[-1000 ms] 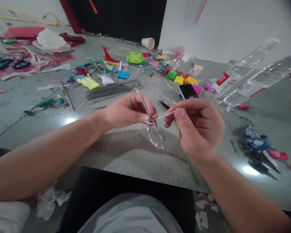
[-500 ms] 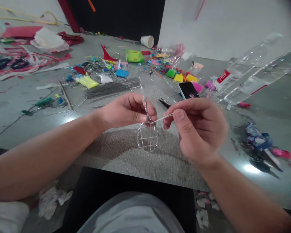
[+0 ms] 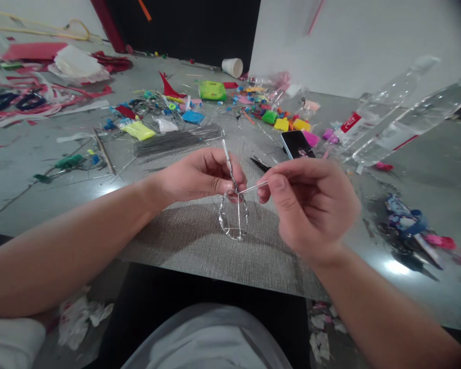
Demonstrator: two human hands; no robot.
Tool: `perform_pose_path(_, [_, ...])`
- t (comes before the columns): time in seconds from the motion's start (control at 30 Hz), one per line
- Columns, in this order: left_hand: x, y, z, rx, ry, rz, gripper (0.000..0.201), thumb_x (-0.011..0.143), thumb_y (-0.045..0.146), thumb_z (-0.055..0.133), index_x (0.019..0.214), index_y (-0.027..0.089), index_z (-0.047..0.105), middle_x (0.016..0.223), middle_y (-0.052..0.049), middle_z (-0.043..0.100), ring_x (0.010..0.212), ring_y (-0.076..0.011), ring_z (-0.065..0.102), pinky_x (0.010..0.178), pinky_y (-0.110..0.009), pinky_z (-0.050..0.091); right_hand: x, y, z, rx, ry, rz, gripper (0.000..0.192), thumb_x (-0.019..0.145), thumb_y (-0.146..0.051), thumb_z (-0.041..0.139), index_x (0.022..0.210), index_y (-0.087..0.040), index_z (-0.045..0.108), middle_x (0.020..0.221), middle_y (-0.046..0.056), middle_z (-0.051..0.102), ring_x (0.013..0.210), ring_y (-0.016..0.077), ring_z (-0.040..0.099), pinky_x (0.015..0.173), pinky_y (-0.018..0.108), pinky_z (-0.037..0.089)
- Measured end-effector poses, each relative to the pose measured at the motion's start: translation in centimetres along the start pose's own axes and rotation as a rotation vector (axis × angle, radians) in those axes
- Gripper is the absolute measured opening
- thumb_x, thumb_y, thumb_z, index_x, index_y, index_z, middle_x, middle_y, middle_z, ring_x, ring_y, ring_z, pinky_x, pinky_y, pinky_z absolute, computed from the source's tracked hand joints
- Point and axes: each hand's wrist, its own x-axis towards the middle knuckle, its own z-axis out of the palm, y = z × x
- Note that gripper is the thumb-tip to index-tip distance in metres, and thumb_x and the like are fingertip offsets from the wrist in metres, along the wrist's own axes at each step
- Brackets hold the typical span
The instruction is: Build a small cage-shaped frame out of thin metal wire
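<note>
Cluttered grey table (image 3: 200,241) below; left hand (image 3: 200,177) pinches the twisted wire loop (image 3: 233,218) at its neck; right hand (image 3: 311,205) grips the loose wire end (image 3: 253,187); wrapping wants steady tension.

Blur and cut-offs around the wire work

The right hand (image 3: 311,205) is smeared by motion, its fingertips hiding where the thin wire (image 3: 253,187) ends. The left hand (image 3: 200,177) covers the wire loop (image 3: 233,219) at its neck. 2 clear bottles (image 3: 399,120) blur toward the right edge; the small bits (image 3: 253,105) beyond are too tiny to tell.
</note>
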Motion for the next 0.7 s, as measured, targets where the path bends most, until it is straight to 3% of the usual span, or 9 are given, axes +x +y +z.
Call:
perform_pose_path(0.27, [-0.03, 0.02, -0.13, 0.039, 0.047, -0.042, 0.028, 0.068, 0.035, 0.094, 0.08, 0.018, 0.074, 0.077, -0.004, 0.072, 0.068, -0.0164, 0.07, 0.067, -0.029, 0.059, -0.08, -0.05, 0.06, 0.001, 0.015, 0.024, 0.008, 0.097, -0.029, 0.068, 0.105, -0.027, 0.067, 0.089, 0.001, 0.072, 0.071, 0.0149, 0.07, 0.063, 0.033, 0.065])
perform_pose_path(0.7, [0.32, -0.38, -0.6, 0.012, -0.087, 0.061, 0.022, 0.077, 0.03, 0.089, 0.085, 0.016, 0.074, 0.082, -0.006, 0.075, 0.071, -0.0162, 0.074, 0.067, -0.025, 0.061, 0.02, -0.14, 0.42, 0.043, 0.032, 0.012, 0.005, 0.097, -0.023, 0.068, 0.102, -0.023, 0.066, 0.082, 0.0, 0.07, 0.062, 0.0119, 0.067, 0.054, 0.027, 0.058])
